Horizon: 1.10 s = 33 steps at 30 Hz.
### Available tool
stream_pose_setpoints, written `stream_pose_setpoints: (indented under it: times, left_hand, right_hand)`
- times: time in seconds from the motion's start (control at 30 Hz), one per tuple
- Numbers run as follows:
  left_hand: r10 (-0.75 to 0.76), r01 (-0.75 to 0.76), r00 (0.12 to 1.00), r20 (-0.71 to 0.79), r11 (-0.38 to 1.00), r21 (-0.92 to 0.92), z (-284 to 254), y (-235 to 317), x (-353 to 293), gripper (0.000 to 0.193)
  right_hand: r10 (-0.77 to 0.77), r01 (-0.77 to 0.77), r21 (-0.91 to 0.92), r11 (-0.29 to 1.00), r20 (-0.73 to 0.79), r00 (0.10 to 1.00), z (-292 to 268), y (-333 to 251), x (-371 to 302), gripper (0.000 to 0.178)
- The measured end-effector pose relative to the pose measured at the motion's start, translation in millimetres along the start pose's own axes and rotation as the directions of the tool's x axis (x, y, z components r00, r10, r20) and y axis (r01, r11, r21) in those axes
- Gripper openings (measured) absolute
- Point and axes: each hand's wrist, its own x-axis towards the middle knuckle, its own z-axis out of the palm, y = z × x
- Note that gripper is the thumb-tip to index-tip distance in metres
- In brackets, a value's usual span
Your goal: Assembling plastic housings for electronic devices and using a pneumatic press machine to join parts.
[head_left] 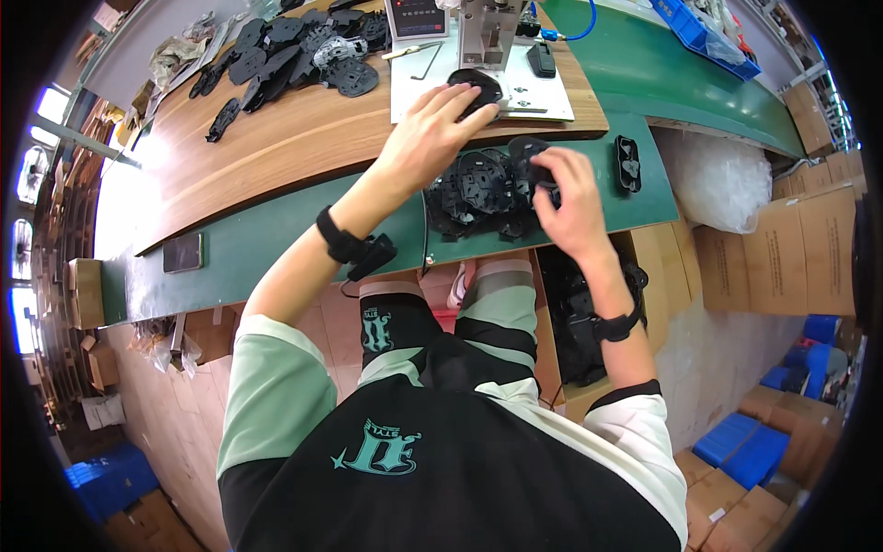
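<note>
— What sits closest to your eyes?
— My shirt (441,488), black, with a pale green left sleeve and a white right one.

— And the big things past it?
— The green bench (607,87) stretches under both hands. On it, the wooden board (267,166) reaches from my left hand (432,124) far out to the left. The press (492,37) stands just beyond that hand, on a white plate (406,99).

— Smaller?
— A heap (285,55) of dark parts lies ahead and left of my left hand. A black cluster (474,189) sits on the bench just left of my right hand (566,198).

— Your hands?
— The right pinches a black shell (527,152) between curled fingers and thumb, right beside the cluster. The left drapes loosely spread fingers over an oval part (487,86) on the plate; whether it grips, I can't tell.

— Anything tiny?
— A black case (627,164) right of my right hand, and a hex key (427,62) beyond my left.
</note>
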Motion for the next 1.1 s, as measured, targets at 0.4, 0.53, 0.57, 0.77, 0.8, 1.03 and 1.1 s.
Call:
stream_pose_setpoints:
  times: [0.4,0.53,0.57,0.77,0.8,1.03,1.1]
  left_hand:
    - [-0.006,0.007,1.000,0.029,0.999,-0.052,45.6,6.4,20.6,0.047]
    - [-0.011,0.011,1.000,0.002,1.000,0.025,50.3,4.3,11.0,0.047]
    - [-0.012,0.012,1.000,0.003,1.000,0.024,51.6,2.7,10.9,0.047]
    - [-0.015,0.018,0.998,0.054,0.998,-0.063,46.8,1.9,18.2,0.042]
    - [-0.019,0.023,0.999,0.051,0.996,-0.082,47.7,1.3,18.8,0.040]
    - [-0.062,0.059,0.998,-0.005,0.970,-0.237,47.2,-5.0,17.6,0.056]
    - [0.020,-0.016,0.999,0.026,0.988,-0.153,49.2,-5.0,17.4,0.064]
  right_hand:
    - [-0.051,0.054,-0.057,0.997,0.045,0.998,22.7,-10.8,-19.8,0.042]
    - [-0.057,0.057,-0.029,0.998,-0.012,0.998,20.2,-6.2,-6.2,0.037]
    - [-0.063,0.062,-0.022,0.998,-0.030,0.998,19.8,-5.2,-2.2,0.035]
    - [-0.083,0.080,-0.048,0.996,-0.060,0.995,24.4,-6.2,20.5,0.037]
    - [-0.082,0.078,-0.066,0.995,-0.068,0.994,25.9,-9.4,27.0,0.040]
    - [-0.038,0.026,-0.169,0.985,-0.071,0.997,42.3,-12.2,57.1,0.056]
    - [-0.083,0.064,-0.217,0.974,-0.079,0.993,44.5,-13.5,64.3,0.061]
